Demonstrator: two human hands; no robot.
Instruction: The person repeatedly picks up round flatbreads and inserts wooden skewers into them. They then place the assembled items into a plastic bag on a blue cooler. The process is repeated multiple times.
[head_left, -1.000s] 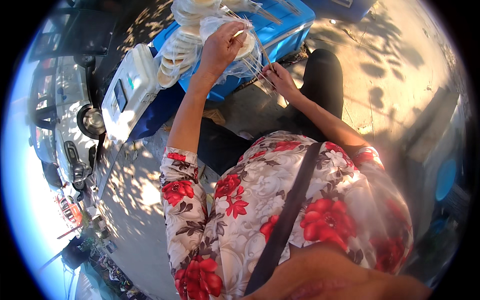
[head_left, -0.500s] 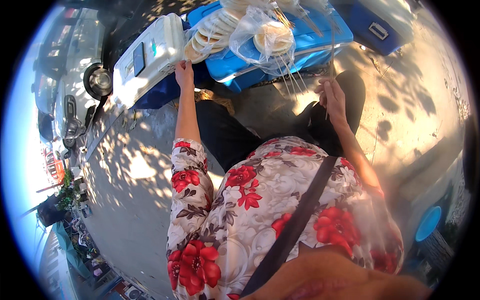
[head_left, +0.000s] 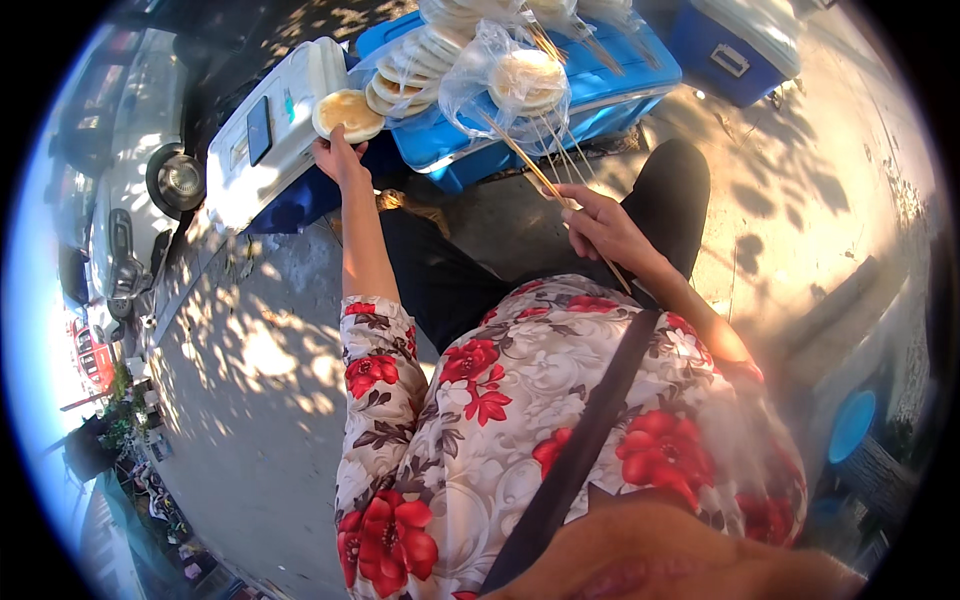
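Your left hand (head_left: 338, 158) pinches a round golden flat cake (head_left: 348, 113) beside the stacked pale cakes (head_left: 412, 62). Your right hand (head_left: 603, 226) closes its grip around thin bamboo skewers (head_left: 528, 165) near the clear plastic bag (head_left: 510, 85).

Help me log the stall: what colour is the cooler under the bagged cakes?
Bright blue cooler, clearest in the head view.

- Far centre: blue plastic cooler lid (head_left: 610, 75) crowded with stacked round flat cakes (head_left: 415, 60) and clear plastic bag of cakes (head_left: 520, 80); little bare lid.
- Thin wooden skewers (head_left: 545, 165) slant across gap between bag and right hand (head_left: 600, 225).
- White box-shaped machine (head_left: 265, 140) blocks far left, just beside left hand (head_left: 340, 155).
- Open pavement (head_left: 240, 400) near left.
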